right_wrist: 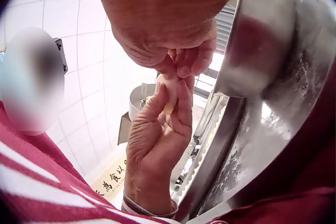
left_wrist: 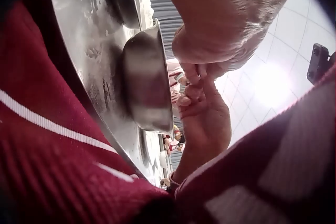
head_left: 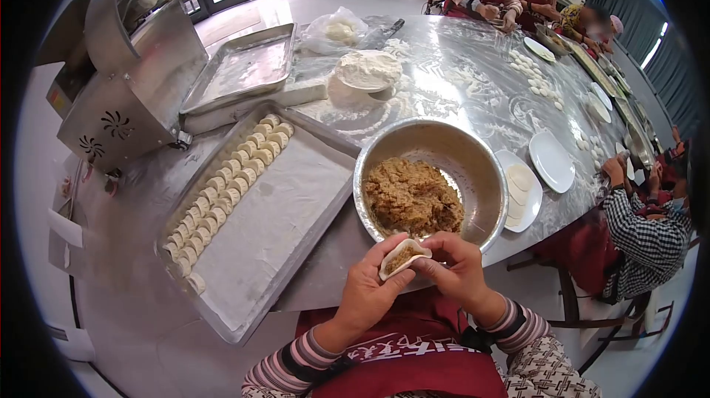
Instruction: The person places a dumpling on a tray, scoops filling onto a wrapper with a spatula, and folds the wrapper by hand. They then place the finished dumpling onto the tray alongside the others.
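Observation:
A round dough wrapper, folded up around brown filling, is held between both hands just in front of the metal bowl. The left hand grips its left side with thumb and fingers. On the other side, the right hand pinches the wrapper's edge. Brown filling lies in the metal bowl. From below, the right wrist view shows the left hand around the pale dough and the right hand pinching its end. In the left wrist view the dough is hidden behind the hands.
Rows of dumplings line the left side of a lined tray. Flat wrappers lie on a plate right of the bowl, beside an empty plate. Behind are a flour heap and another tray. Other people stand or sit around the table.

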Demonstrator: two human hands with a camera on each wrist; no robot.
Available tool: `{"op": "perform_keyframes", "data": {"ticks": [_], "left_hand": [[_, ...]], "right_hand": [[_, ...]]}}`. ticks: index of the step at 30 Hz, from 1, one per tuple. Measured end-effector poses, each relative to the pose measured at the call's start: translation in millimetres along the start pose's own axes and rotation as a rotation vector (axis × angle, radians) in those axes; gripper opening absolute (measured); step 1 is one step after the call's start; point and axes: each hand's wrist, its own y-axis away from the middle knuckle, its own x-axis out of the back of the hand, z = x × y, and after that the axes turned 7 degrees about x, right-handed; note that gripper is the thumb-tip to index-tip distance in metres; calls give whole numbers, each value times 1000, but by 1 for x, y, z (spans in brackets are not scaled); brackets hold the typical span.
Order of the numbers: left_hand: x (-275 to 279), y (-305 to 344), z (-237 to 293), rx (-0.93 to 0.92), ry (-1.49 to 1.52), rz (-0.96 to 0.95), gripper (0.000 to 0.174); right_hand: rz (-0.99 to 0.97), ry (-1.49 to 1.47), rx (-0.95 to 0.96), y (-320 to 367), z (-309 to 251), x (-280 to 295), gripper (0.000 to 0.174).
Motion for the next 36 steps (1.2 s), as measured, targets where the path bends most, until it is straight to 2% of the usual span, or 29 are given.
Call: {"op": "perform_keyframes", "data": {"ticks": [1, 2, 4, 5, 7, 11, 13, 15, 19, 22, 26, 28, 34, 36], "left_hand": [[0, 0, 1, 1, -2, 1, 47], [1, 0, 4, 7, -67, 2, 47], [0, 1, 6, 18, -132, -1, 48], [-1, 1, 6, 11, -91, 3, 46], [-3, 1, 5, 2, -51, 7, 44], [-5, 0, 3, -22, 6, 55, 38], [-8, -1, 3, -30, 28, 73, 36], [-9, -1, 3, -33, 33, 128, 33], [-12, -1, 4, -9, -33, 122, 36], [-12, 0, 3, -74, -88, 89, 38], [-8, 0, 0, -90, -192, 108, 40], [-7, 0, -1, -77, -204, 126, 40], [-10, -1, -4, -96, -154, 143, 35], [-9, 0, -4, -107, -221, 146, 34]], "right_hand": [[-24, 296, 281, -1, 1, 1, 27], [-24, 294, 281, -3, 1, 0, 27], [-5, 436, 483, -6, -3, -4, 29], [-3, 436, 481, -4, -6, -4, 29], [145, 351, 221, -1, -10, -6, 25], [79, 339, 237, 2, -1, -2, 21], [92, 475, 393, 2, -1, -5, 19], [89, 537, 437, 1, -6, -6, 18], [119, 625, 521, 0, -6, -6, 16], [145, 634, 570, 1, -4, -4, 17], [120, 620, 565, 1, 3, -2, 18], [159, 528, 464, -1, 2, -4, 19], [102, 576, 493, -1, 0, -3, 17], [89, 585, 501, -2, -1, -3, 18]]}}
